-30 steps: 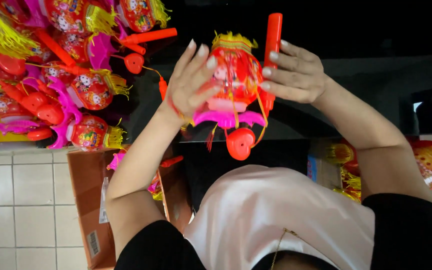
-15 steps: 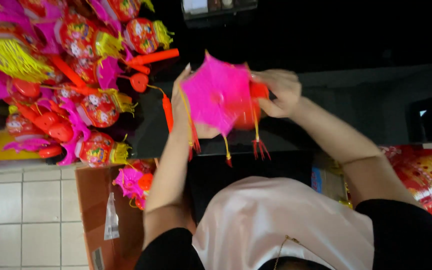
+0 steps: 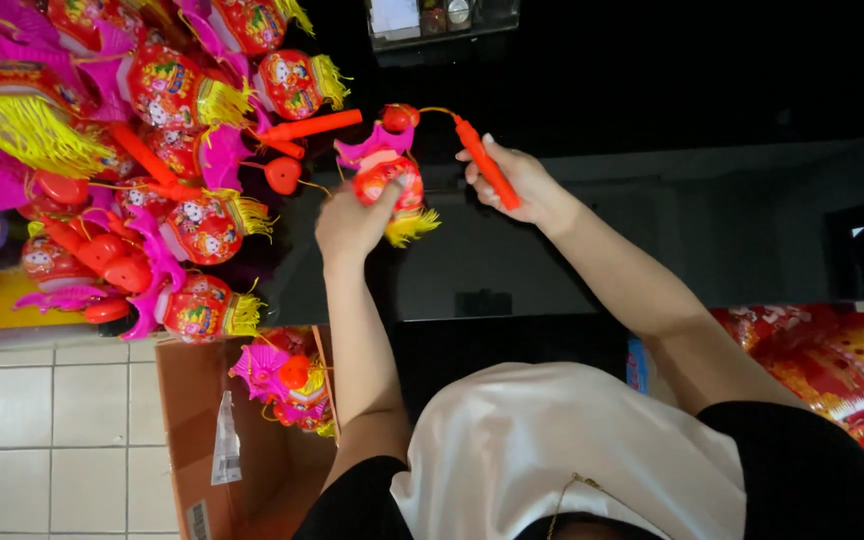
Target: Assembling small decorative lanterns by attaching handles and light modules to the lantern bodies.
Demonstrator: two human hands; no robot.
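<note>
The lantern [image 3: 389, 180] has swung up and away from the chest, its pink fan now folded. The left hand [image 3: 352, 222] cups its body while the right hand [image 3: 517, 180] is clenched around the orange stick [image 3: 487, 163]. The cardboard box [image 3: 202, 400] on the floor holds another lantern [image 3: 287, 378].

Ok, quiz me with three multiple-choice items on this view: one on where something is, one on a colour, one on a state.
1. Where is the cardboard box?
A. on the tiled floor, below the lantern pile
B. on a shelf overhead
C. in the person's lap

2. What colour is the handle stick?
A. blue
B. orange-red
C. white

3. How is the lantern held?
A. lying loose on the pile
B. left hand on the body, right hand gripping the stick
C. one hand only

Answers: 1 A, it sits on the tiles; 2 B, orange-red throughout; 3 B, both hands grip it.
</note>
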